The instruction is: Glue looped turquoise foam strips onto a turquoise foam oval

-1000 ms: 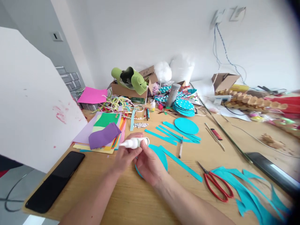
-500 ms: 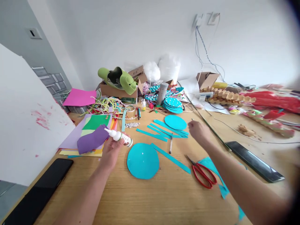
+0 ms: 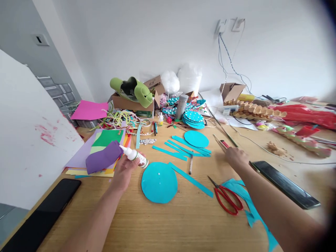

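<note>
My left hand (image 3: 127, 168) is closed around a white glue bottle (image 3: 135, 156), its nozzle pointing up and left. Just right of it a turquoise disc (image 3: 159, 189) lies flat, with a few small white dots on it. My right hand (image 3: 236, 155) is low over the table with fingers curled; what they hold, if anything, is hidden. Right by its fingertips are thin sticks (image 3: 219, 142) and a small red piece (image 3: 224, 143). Turquoise strips (image 3: 193, 180), a second turquoise disc (image 3: 196, 139) and a pen (image 3: 191, 163) lie between the hands. Red-handled scissors (image 3: 228, 197) rest nearer me.
Coloured sheets (image 3: 105, 141) are stacked on the left, near a black phone (image 3: 44, 213). A dark device (image 3: 285, 183) and turquoise scraps (image 3: 250, 210) lie on the right. At the back stand a grey flask (image 3: 181, 106), a cardboard box (image 3: 132, 103) and patterned discs (image 3: 193, 119).
My right hand has moved right and slightly nearer me, uncovering the thin sticks and red piece. The left hand with the glue bottle has hardly moved.
</note>
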